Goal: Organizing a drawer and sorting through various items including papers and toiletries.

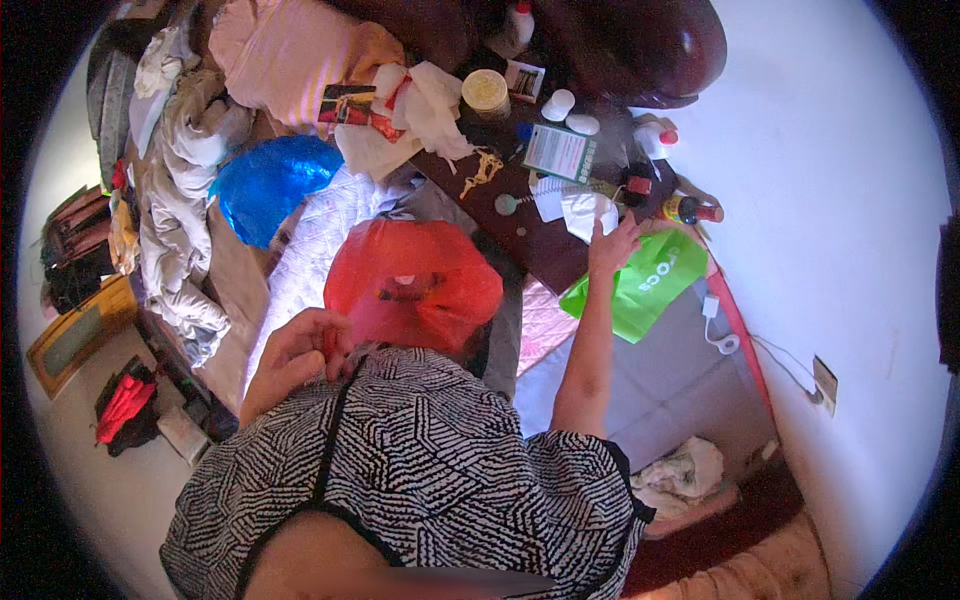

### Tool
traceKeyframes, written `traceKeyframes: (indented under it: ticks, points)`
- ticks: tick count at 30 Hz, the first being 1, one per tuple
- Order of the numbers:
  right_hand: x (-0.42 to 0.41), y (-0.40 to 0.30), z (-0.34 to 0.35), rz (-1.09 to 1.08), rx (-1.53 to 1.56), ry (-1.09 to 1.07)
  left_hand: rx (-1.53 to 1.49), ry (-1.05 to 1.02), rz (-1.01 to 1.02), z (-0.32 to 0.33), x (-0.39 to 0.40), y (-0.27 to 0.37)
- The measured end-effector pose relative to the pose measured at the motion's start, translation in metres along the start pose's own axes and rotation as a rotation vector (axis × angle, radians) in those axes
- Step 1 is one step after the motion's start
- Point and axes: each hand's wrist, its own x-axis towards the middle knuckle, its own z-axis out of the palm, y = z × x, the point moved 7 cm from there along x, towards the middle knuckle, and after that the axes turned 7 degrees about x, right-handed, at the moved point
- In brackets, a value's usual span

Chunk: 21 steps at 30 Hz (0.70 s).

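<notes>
My right hand (615, 244) reaches over the dark table beside a crumpled white paper or tissue (589, 215), its fingers at the edge of it; whether it grips anything is not plain. Under that hand a green plastic bag (649, 289) with white lettering hangs off the table's edge. My left hand (304, 356) is half curled at the rim of a red plastic bag (412, 277), which lies in front of my body with small dark things showing inside. Whether the left fingers hold the bag cannot be told.
On the dark table (551, 262) stand a round lidded tub (485, 94), white containers (558, 105), a green-and-white box (559, 152) and a small dark bottle (679, 210). A blue plastic bag (274, 187) lies on the bed at left, near rumpled bedding (184, 217). A charger cable (720, 341) lies lower right.
</notes>
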Motion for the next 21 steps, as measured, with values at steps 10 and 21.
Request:
traceKeyframes:
  ticks: [10, 21]
  points:
    - [0.03, 0.018, -0.014, 0.2, 0.947, -0.356, 0.049, -0.06, -0.06, 0.0, 0.012, 0.002]
    - [0.102, 0.011, 0.0, 0.325, 1.034, -0.189, 0.045, -0.095, -0.039, 0.013, 0.012, -0.002]
